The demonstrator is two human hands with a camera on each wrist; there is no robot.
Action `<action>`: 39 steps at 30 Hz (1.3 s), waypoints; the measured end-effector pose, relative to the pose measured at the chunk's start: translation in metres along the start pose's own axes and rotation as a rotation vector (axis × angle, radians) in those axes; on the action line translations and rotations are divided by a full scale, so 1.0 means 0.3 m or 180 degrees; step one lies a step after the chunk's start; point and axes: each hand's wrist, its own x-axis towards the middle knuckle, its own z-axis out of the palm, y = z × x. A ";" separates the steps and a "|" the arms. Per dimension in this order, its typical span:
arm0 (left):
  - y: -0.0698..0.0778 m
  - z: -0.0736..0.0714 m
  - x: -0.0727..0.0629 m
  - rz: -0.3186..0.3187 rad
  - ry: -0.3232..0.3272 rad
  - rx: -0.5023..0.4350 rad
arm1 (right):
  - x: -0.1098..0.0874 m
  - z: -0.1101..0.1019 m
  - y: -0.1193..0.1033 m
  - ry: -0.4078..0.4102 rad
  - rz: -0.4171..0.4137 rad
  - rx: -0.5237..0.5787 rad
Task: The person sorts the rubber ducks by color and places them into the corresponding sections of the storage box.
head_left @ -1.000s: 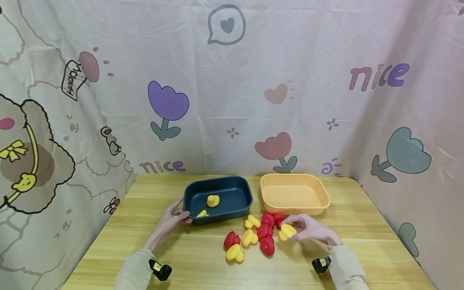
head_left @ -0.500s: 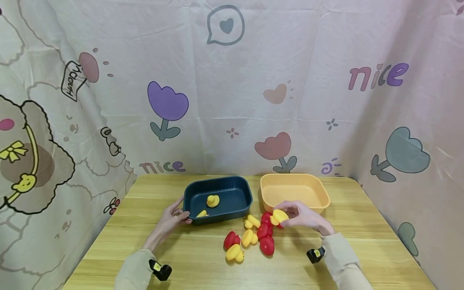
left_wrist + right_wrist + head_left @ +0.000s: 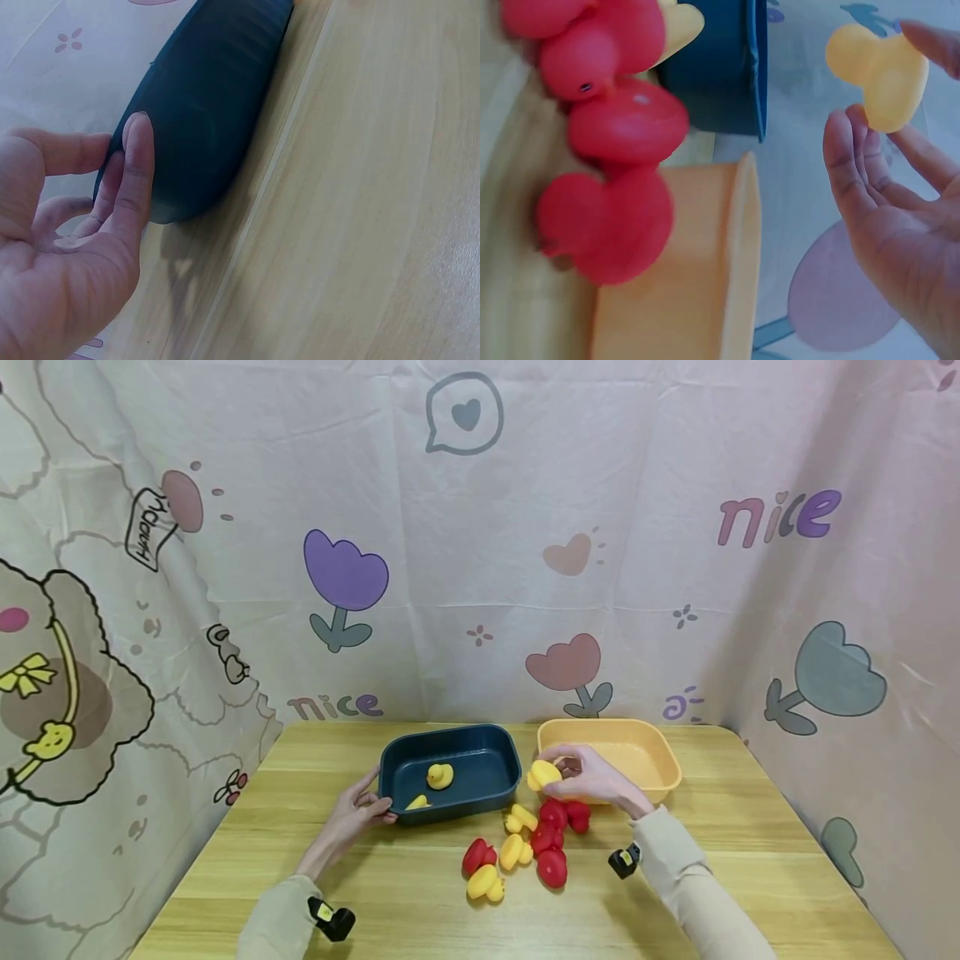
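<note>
My left hand (image 3: 351, 818) pinches the left end of a dark blue plastic bin (image 3: 480, 772) by its rim; the left wrist view shows thumb and fingers on either side of the wall (image 3: 202, 112). Inside that bin sit a yellow rubber duck (image 3: 440, 776) and a second one (image 3: 418, 802), partly hidden by the front wall. Between thumb and fingertips my right hand (image 3: 596, 777) holds another yellow rubber duck (image 3: 542, 774), raised near the gap between the two bins. In the right wrist view this held duck (image 3: 892, 82) is clear of everything else.
A light orange bin (image 3: 645, 760) stands right of the blue one, partly behind my right hand. In front lie several red rubber ducks (image 3: 552, 868) in a cluster, a separate red duck (image 3: 478, 856) and 3 yellow ducks (image 3: 486, 883). A printed cloth (image 3: 465, 568) hangs behind the table.
My right hand has lifted the yellow duck from low beside the red ducks and carried it up and left, towards the blue bin. My left hand stays on the blue bin.
</note>
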 end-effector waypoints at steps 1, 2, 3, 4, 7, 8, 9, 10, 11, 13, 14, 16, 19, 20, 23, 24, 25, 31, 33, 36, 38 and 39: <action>0.000 -0.001 -0.001 0.0001 -0.0001 0.0005 | 0.013 0.003 -0.010 -0.0004 0.0012 0.0026; 0.000 -0.001 -0.001 0.0003 -0.0006 0.0010 | 0.026 0.006 -0.019 0.0003 0.0028 0.0029; 0.000 -0.002 -0.002 0.0003 -0.0010 0.0015 | 0.038 0.008 -0.028 0.0012 0.0044 0.0041; 0.000 -0.002 -0.002 0.0003 -0.0014 0.0021 | 0.050 0.011 -0.036 0.0023 0.0051 0.0033; 0.001 -0.002 -0.002 -0.0001 -0.0009 0.0029 | 0.085 0.017 -0.061 0.0066 0.0005 -0.0085; 0.001 -0.002 -0.002 -0.0002 -0.0007 0.0031 | 0.097 0.020 -0.069 0.0088 -0.0018 -0.0128; 0.002 -0.002 -0.002 -0.0006 -0.0004 0.0034 | 0.108 0.022 -0.077 0.0111 -0.0043 -0.0160; 0.003 -0.001 -0.002 -0.0010 -0.0002 0.0035 | 0.118 0.025 -0.084 0.0131 -0.0059 -0.0191; 0.003 -0.001 -0.002 -0.0013 0.0003 0.0034 | 0.129 0.028 -0.090 0.0153 -0.0063 -0.0202; 0.004 0.001 -0.002 -0.0022 0.0009 0.0040 | 0.147 0.034 -0.105 0.0186 -0.0035 -0.0185; 0.005 0.002 -0.002 -0.0026 0.0010 0.0040 | 0.156 0.037 -0.113 0.0198 -0.0011 -0.0166; 0.006 0.003 -0.002 -0.0035 0.0014 0.0036 | 0.175 0.044 -0.123 0.0209 0.0036 -0.0128; 0.007 0.004 -0.002 -0.0053 0.0017 0.0029 | 0.203 0.053 -0.138 0.0200 0.0054 -0.0120; 0.007 0.005 -0.002 -0.0053 0.0022 0.0028 | 0.213 0.057 -0.141 0.0191 0.0043 -0.0114; 0.006 0.004 -0.003 -0.0049 0.0023 0.0028 | 0.242 0.067 -0.151 0.0173 0.0013 -0.0136; 0.006 0.004 -0.003 -0.0043 0.0020 0.0033 | 0.252 0.071 -0.155 0.0165 0.0003 -0.0152; 0.006 0.004 -0.003 -0.0041 0.0016 0.0034 | 0.262 0.075 -0.159 0.0163 -0.0004 -0.0180; 0.007 0.002 -0.005 -0.0037 -0.0001 0.0009 | 0.314 0.104 -0.179 0.0110 -0.0031 -0.0276; 0.006 0.001 -0.005 -0.0032 -0.0011 0.0001 | 0.331 0.116 -0.181 0.0102 -0.0056 -0.0318; 0.005 0.002 -0.005 -0.0019 -0.0020 0.0006 | 0.355 0.135 -0.190 0.0116 -0.0060 -0.0363; 0.005 0.002 -0.005 -0.0015 -0.0024 0.0012 | 0.372 0.151 -0.195 0.0128 -0.0020 -0.0375; 0.005 0.002 -0.005 -0.0011 -0.0022 0.0013 | 0.381 0.159 -0.196 0.0140 0.0003 -0.0384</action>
